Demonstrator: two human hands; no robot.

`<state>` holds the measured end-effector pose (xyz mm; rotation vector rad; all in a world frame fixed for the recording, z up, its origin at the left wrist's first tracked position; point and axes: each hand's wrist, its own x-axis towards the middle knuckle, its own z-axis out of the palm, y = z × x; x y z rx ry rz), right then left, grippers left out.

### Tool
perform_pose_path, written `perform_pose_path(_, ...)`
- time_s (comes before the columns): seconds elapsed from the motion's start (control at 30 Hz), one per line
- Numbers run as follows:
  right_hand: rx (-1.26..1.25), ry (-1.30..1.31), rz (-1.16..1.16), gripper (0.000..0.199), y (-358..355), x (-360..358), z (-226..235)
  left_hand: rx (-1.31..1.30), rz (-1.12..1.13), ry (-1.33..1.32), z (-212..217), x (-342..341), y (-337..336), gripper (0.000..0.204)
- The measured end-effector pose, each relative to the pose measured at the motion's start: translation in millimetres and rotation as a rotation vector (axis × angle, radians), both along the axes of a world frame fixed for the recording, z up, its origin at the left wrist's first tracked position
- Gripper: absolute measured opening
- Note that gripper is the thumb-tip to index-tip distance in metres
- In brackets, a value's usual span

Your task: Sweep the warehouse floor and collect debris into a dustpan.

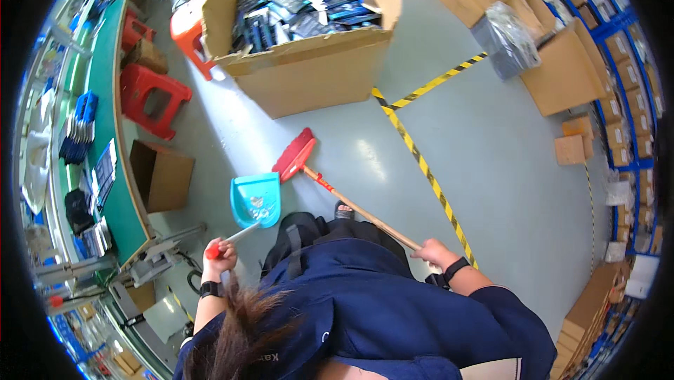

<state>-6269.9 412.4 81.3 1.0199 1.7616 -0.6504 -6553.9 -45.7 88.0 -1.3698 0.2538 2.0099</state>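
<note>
My left hand [222, 256] is closed around the red-tipped handle of a light blue long-handled dustpan [240, 199], whose pan rests on the grey floor in front of my feet. Some pale scraps of litter [261, 214] lie in the pan. In my right hand [434, 253] is the wooden stick of a red broom [296, 155], gripped near its upper end. The broom's head is down on the floor, just right of the pan's upper right corner and very close to it; I cannot tell whether they touch.
Ahead stands a large cardboard box [316, 74] full of blue-and-black packets. Red stools [154, 99], an opened carton [168, 176] and a green workbench [112, 169] line the left. Yellow-black tape [427, 169] marks the floor; cartons [562, 78] and blue shelving [625, 99] stand right.
</note>
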Motion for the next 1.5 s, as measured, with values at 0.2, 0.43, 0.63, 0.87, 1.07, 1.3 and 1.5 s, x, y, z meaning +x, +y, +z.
perform_pose_path(0.2, 0.31, 0.116, 0.067, 0.04, -30.6, -12.4, 68.3, -0.018, -0.008, -0.038, 0.6, -9.7, 5.3, 0.018)
perform_pose_path(0.43, 0.366, -0.025, -0.208, 0.041, -31.9, 56.7, 134.4, 0.247, -0.19, 0.059, -4.0, -45.2, 34.5, 0.015)
perform_pose_path(0.63, 0.576, 0.129, -0.793, 0.037, 6.7, 60.3, 130.8, 0.219, -0.5, 0.159, 19.6, -52.0, 104.6, 0.019)
perform_pose_path(0.87, 0.535, 0.487, -1.035, 0.031, 226.5, -2.1, -8.5, 0.18, -0.469, -0.06, -7.0, -79.1, 186.6, 0.018)
perform_pose_path(1.07, 0.396, 0.725, -1.138, 0.032, 472.0, -202.6, -72.9, 0.078, -0.354, -0.165, -1.9, -76.1, 297.9, 0.015)
perform_pose_path(1.3, 0.178, 0.457, -1.098, 0.021, 608.7, -357.0, -110.2, -0.135, -0.133, -0.159, 36.3, -75.2, 379.1, 0.016)
perform_pose_path(1.5, 0.317, 0.385, -0.285, 0.022, 546.0, -243.3, -196.8, 0.059, -0.16, -0.074, 22.0, -57.1, 351.4, 0.017)
